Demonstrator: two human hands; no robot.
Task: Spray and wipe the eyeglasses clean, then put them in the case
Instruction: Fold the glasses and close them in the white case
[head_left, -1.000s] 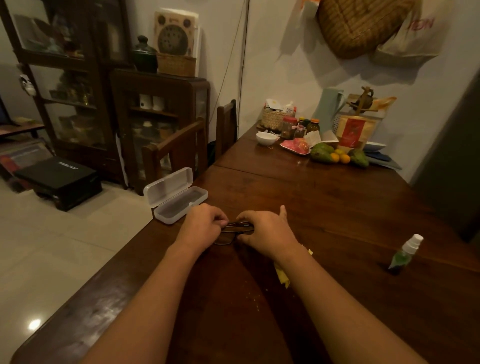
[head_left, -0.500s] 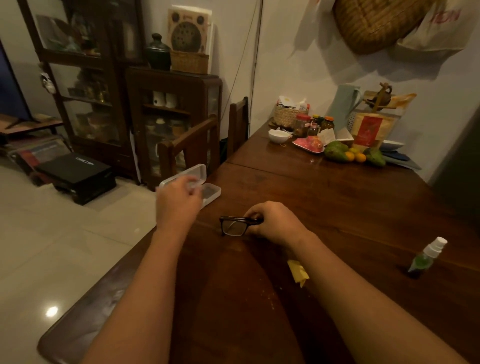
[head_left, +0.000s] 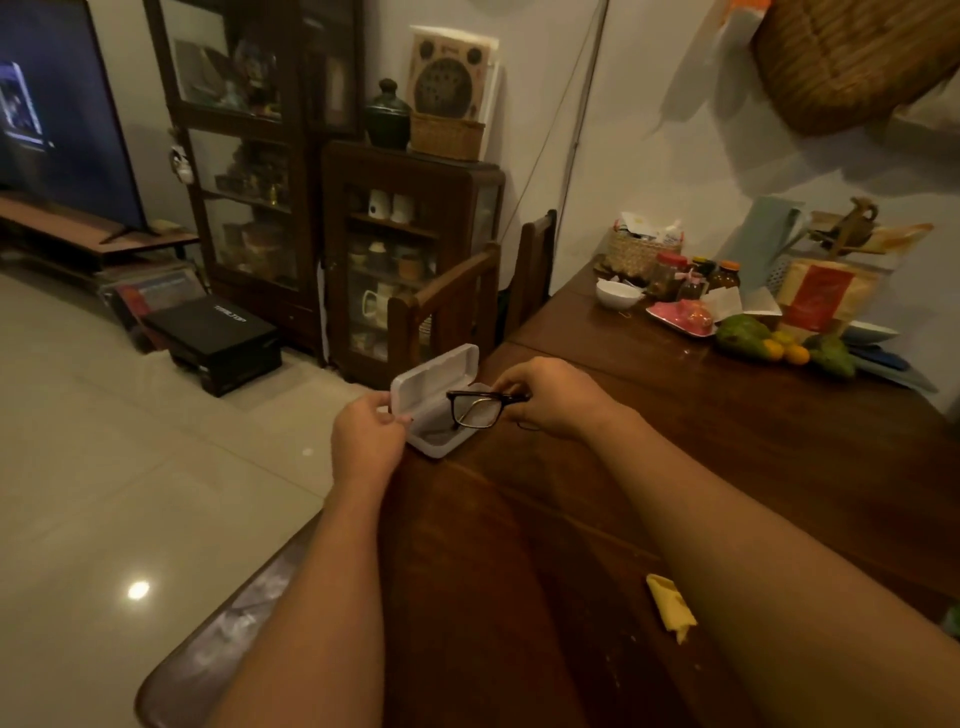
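Grip of right hand (head_left: 550, 397) pinches light, likely fragile black-framed eyeglasses (head_left: 475, 411) at the frame's end. Left hand (head_left: 366, 436) pinches open white plastic case (head_left: 435, 375).

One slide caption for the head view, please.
Right hand holds eyeglasses over the open case; left hand grips it.

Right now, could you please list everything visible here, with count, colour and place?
Rectangular-framed eyeglasses: one, black, held over the open case.
Hard plastic eyeglass case: one, white, open, table's left edge.
Folded cleaning cloth: one, yellow, on table by right forearm.
Wooden table: one, dark brown, under case and cloth.
Wooden chairs: two, dark brown, left of table.
Small round bowl: one, white, table's far end.
Glass-fronted cabinets: two, dark wood, against the wall.
Flat box: one, black, on the floor.
Left hand: one, pinches the case's near end.
Right hand: one, pinches the eyeglasses' frame.
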